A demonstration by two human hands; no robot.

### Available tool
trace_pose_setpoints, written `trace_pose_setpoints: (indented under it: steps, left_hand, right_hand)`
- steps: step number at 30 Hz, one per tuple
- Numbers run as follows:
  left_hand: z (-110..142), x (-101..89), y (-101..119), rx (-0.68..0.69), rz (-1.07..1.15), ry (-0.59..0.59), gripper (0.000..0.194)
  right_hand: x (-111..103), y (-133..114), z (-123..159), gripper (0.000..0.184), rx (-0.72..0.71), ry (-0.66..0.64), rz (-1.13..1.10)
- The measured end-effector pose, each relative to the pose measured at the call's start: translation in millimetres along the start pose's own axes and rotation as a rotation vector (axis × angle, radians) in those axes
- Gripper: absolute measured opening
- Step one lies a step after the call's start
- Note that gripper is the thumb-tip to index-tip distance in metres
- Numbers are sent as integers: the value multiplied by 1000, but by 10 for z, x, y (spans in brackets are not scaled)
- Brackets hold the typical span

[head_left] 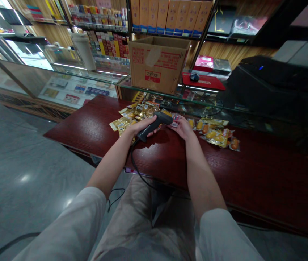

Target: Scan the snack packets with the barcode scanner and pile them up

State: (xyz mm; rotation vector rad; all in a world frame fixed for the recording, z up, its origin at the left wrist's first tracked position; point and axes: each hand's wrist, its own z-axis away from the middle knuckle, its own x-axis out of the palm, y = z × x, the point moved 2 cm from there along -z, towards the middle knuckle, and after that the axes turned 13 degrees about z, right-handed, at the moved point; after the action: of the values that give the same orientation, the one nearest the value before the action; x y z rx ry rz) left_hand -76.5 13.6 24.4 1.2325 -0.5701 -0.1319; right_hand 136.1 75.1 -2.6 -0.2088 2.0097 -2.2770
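My left hand [143, 126] is wrapped round the handle of a black barcode scanner [154, 125]; its head points right. A black cable runs from the handle down over the table's front edge. My right hand [183, 127] pinches a small clear-and-red snack packet [175, 119] just in front of the scanner head. Gold snack packets [136, 113] lie heaped behind and to the left of my left hand. On the right is a second group of snack packets [215, 132], with yellow and orange pieces showing through clear wrapping.
An open cardboard box [157, 67] stands on the glass counter behind the dark red wooden table [88, 121]. A computer mouse [194, 77] sits on a red mat [210, 82] at its right. Shelves of boxed goods [167, 16] line the back.
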Motion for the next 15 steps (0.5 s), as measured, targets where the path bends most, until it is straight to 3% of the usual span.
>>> trace_pose_setpoints:
  steps: [15]
  left_hand:
    - [-39,31,-72,49,-5,-38,55]
  right_hand:
    - [74,-2,21,27,53,25,-9]
